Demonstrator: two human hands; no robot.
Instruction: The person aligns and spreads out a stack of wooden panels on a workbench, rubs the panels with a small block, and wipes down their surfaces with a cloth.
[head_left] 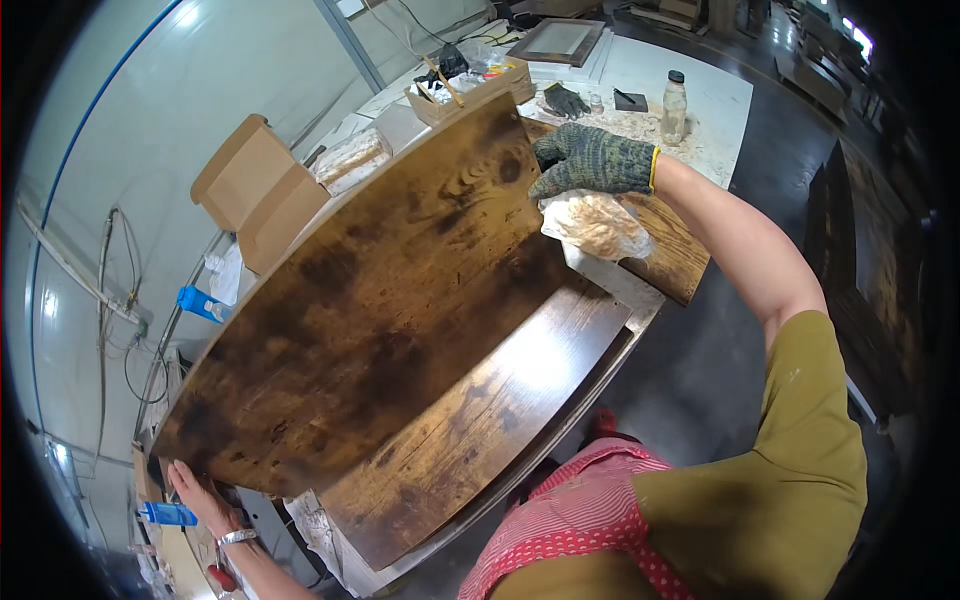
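A large dark-brown wooden panel (370, 300) is tilted up on its long edge above a second wooden board (470, 430) lying flat on the table. My bare left hand (203, 505) grips the panel's lower left corner, a silver band on its wrist. At the panel's other end, my right hand (595, 160) wears a dark green knit glove and has its fingers closed on the edge. A crumpled white rag with brown stains (597, 225) hangs under that palm; how it is held is hidden.
Behind the panel are an open cardboard box (255, 195), a wrapped white bundle (352, 160) and a carton of odds and ends (475, 90). A glass bottle (674, 108) and a loose glove (567, 100) stand at the far right. Blue-labelled bottles (203, 303) are at left.
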